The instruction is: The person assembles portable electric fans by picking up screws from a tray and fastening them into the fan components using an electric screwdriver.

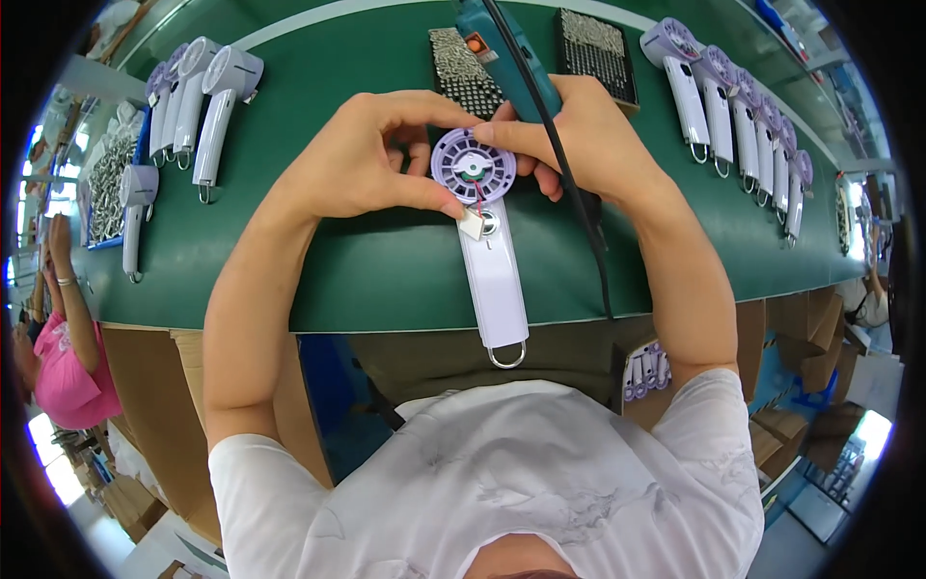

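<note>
A: The left hand (362,159) pinches the lilac fan head (473,167) on the green mat (386,261).

B: The right hand (579,135) grips the electric screwdriver (506,58). Finished fans (738,106) wait; this one's red wire is probably still loose.

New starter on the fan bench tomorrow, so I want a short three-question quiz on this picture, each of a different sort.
1. True or false: the right hand grips a teal electric screwdriver.
2. What does the left hand touch? A) a screw tray B) the purple round head of the handheld fan C) the cable
3. Fill in: the fan's white handle ends in a metal ___ that overhangs the green mat.

Key: 1 true; 2 B; 3 ring.
</note>
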{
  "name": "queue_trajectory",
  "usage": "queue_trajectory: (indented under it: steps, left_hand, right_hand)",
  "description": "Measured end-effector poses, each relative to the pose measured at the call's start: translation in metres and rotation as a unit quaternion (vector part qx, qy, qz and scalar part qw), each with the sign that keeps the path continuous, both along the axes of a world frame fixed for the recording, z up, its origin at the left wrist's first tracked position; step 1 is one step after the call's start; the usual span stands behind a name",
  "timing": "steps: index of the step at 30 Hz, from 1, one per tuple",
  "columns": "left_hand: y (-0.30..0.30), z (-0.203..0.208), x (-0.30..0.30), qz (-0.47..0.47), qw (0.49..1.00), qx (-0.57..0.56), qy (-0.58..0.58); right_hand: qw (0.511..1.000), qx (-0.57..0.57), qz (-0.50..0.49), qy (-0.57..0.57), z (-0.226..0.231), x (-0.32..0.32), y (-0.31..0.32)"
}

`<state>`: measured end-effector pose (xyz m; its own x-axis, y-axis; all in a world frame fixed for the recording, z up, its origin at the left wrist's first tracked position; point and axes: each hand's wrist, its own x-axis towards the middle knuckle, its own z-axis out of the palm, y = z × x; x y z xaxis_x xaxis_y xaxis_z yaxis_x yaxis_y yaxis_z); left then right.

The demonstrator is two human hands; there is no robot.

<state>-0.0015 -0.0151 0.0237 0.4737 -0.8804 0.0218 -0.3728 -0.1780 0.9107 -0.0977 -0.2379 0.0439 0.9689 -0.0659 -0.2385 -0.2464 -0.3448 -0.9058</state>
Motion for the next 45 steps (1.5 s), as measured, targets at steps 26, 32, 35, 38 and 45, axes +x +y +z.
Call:
queue_trajectory:
  steps: [26,32,35,38,45]
  left_hand:
    - [0.002,-0.012,-0.010,0.024,0.995,-0.018,0.094]
    - [0.001,-0.012,-0.011,0.023,0.995,-0.034,0.086]
    - [0.002,-0.013,-0.011,0.025,0.995,-0.036,0.088]
    - [0.003,-0.013,-0.011,0.025,0.996,-0.033,0.082]
    - [0.001,-0.010,-0.012,0.021,0.997,-0.032,0.074]
  right_hand:
    - [0.864,0.233,-0.160,-0.416,0.009,0.042,0.021]
    - [0.869,0.224,-0.156,-0.413,0.007,0.042,0.021]
    - [0.871,0.219,-0.152,-0.412,0.007,0.043,0.021]
    - [0.871,0.220,-0.143,-0.415,0.006,0.043,0.022]
    - [0.869,0.223,-0.154,-0.413,0.008,0.040,0.023]
